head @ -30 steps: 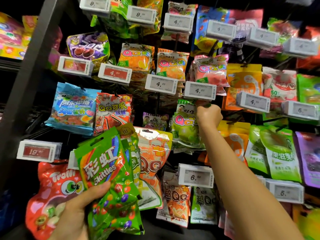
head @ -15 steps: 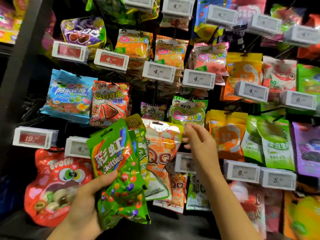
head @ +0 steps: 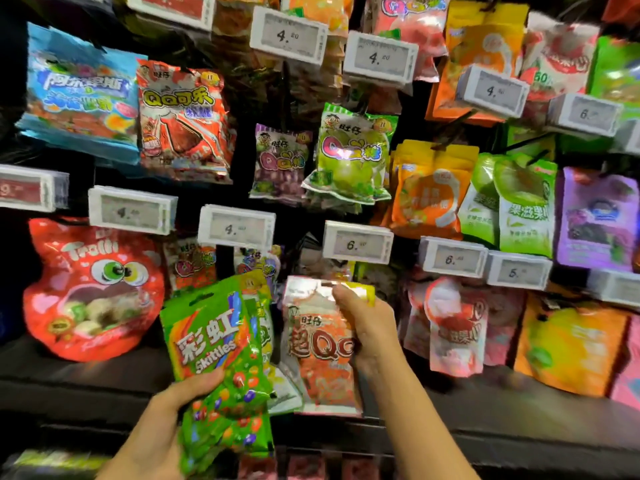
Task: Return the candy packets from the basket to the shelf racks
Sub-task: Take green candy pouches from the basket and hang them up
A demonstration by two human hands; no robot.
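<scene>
My left hand (head: 173, 407) grips a green Skittles packet (head: 221, 355) at its lower part, with another green-yellow packet (head: 265, 327) tucked behind it. My right hand (head: 367, 327) pinches the top of an orange QQ packet (head: 318, 355) and holds it upright in front of the bottom row of the shelf racks, just under a 6-yuan price tag (head: 356, 242). A green QQ packet (head: 349, 157) hangs on its peg above that tag. The basket is out of sight.
Pegs full of candy packets cover the wall: a red Trolli bag (head: 90, 289) at lower left, a red QQ cola packet (head: 183, 123), orange and green pouches (head: 512, 199) at right. White price tags (head: 237, 225) jut out on the peg ends. A dark ledge (head: 69, 375) runs below.
My right hand came down from the green QQ packet, now left hanging on its peg, and took the orange QQ packet out of my left hand's bundle. The view tilted downward.
</scene>
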